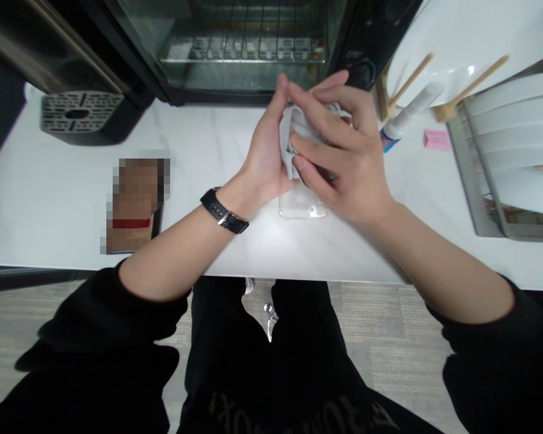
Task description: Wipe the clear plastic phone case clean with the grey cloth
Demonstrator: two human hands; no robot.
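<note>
Both my hands meet above the white counter (49, 193), in front of a toaster oven. My left hand (265, 157), with a black watch on its wrist, cups a small grey-white cloth (294, 129) from the left. My right hand (344, 150) lies over the cloth from the right, fingers pressed on it. Whatever the cloth may wrap is hidden. A clear phone case (303, 208) lies flat on the counter just under my hands.
A black toaster oven (248, 48) with a glass door stands at the back, a dark appliance with a round grille (76, 114) at the left. A blurred card-like object (133, 205) lies at the left. At the right are a white tube (409, 114), a pink eraser (437, 140), and a rack of white plates (511, 150).
</note>
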